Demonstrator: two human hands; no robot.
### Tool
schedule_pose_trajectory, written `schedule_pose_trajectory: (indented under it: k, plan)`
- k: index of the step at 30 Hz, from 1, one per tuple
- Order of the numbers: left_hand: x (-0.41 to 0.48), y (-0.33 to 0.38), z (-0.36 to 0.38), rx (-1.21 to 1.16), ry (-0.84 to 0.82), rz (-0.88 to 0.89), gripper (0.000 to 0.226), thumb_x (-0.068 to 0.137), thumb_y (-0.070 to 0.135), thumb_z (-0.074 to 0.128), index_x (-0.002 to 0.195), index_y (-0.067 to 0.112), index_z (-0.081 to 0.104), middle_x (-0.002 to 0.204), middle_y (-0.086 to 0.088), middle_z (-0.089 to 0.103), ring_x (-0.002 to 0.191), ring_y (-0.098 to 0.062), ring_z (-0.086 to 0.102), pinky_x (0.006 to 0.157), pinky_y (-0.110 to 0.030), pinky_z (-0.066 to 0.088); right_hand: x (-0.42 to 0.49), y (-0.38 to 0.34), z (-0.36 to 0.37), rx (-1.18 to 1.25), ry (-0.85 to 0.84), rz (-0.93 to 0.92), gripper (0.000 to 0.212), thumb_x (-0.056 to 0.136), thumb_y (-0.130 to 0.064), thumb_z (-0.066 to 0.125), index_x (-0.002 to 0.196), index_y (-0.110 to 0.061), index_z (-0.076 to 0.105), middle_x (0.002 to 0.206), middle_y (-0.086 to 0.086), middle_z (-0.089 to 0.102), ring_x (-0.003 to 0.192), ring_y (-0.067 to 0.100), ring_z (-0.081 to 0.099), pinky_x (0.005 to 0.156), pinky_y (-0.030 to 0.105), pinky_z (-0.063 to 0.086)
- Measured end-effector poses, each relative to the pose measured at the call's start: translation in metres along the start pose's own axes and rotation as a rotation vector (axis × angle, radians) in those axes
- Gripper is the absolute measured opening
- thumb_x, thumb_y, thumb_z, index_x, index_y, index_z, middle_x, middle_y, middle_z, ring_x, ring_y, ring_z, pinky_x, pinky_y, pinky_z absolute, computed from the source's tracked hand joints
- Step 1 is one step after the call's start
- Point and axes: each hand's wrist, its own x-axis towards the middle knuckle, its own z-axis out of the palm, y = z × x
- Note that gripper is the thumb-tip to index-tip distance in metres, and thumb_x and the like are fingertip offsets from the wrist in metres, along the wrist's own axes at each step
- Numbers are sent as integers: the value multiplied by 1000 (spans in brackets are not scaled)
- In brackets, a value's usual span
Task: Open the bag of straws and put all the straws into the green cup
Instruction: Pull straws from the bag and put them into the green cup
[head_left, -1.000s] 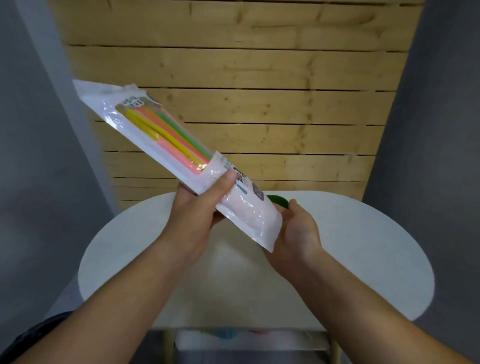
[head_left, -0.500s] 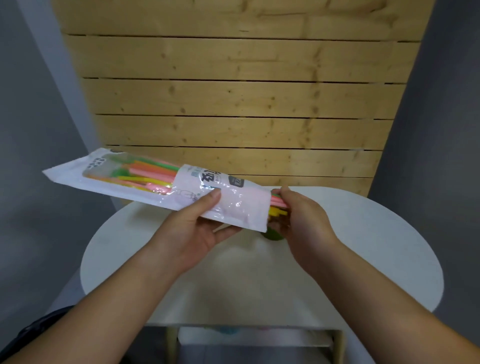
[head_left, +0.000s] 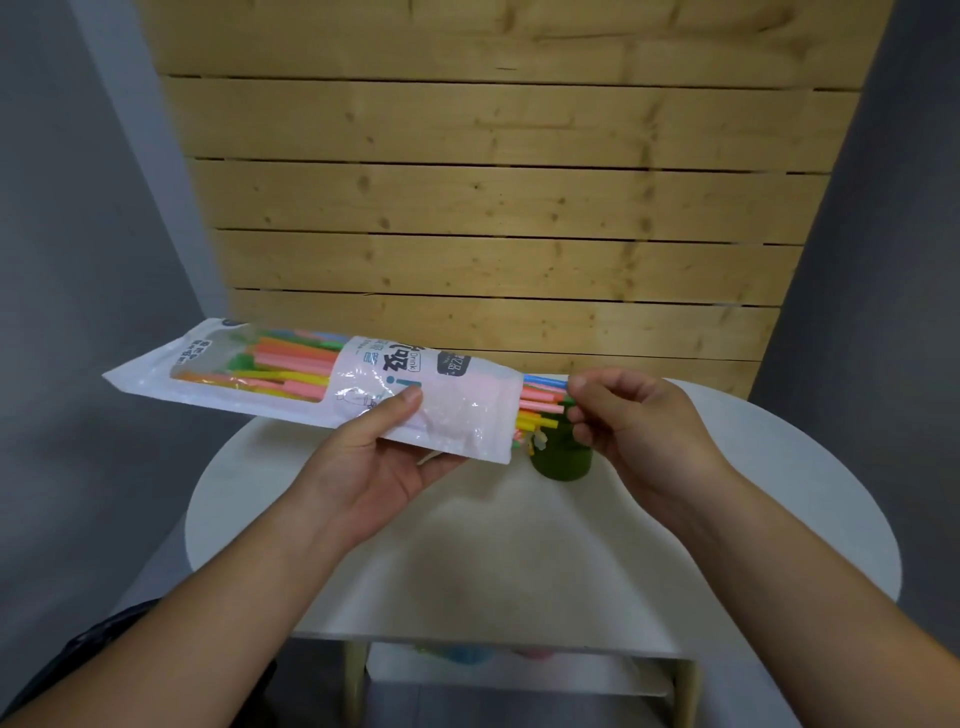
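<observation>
Our left grip (head_left: 384, 467) clasps the long white plastic bag (head_left: 322, 384) level, open end near the green plastic cup (head_left: 563, 460), so our right grip (head_left: 639, 431) pinches the colourful plastic straws (head_left: 540, 400) straight out.

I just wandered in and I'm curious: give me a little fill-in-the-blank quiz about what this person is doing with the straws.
1. The left hand grips the bag, and the right hand pinches straws poking from its end, so that end is ____.
2. The cup standing on the table is ____ in colour.
3. The table top is ____ in colour.
4. Behind the table are ____ planks.
Missing words: open; green; white; wooden.
</observation>
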Motion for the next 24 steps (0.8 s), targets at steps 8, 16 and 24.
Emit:
schedule_pose_trajectory:
  k: [8, 16, 24]
  plan:
    - [-1, -2, 2, 5, -35, 5, 27, 76, 15, 76, 101, 21, 82, 118, -8, 76, 106, -28, 74, 78, -43, 61, -4, 0, 4, 47, -86, 53, 8, 90, -10, 70, 95, -5, 72, 72, 5, 74, 62, 10, 65, 55, 18, 54]
    - [0, 6, -7, -70, 12, 52, 52, 82, 13, 72, 132, 17, 61, 132, -10, 69, 119, -30, 67, 87, -51, 59, 6, -9, -17, 143, -6, 38, 12, 90, -2, 67, 102, 0, 69, 84, 13, 67, 59, 8, 64, 58, 17, 56]
    - [1, 2, -6, -112, 20, 56, 44, 85, 13, 67, 129, 18, 62, 130, -10, 70, 117, -31, 68, 86, -51, 60, 2, -1, -5, 397, 45, 180, 37, 73, -35, 80, 99, -9, 70, 79, 9, 65, 64, 12, 61, 57, 21, 55]
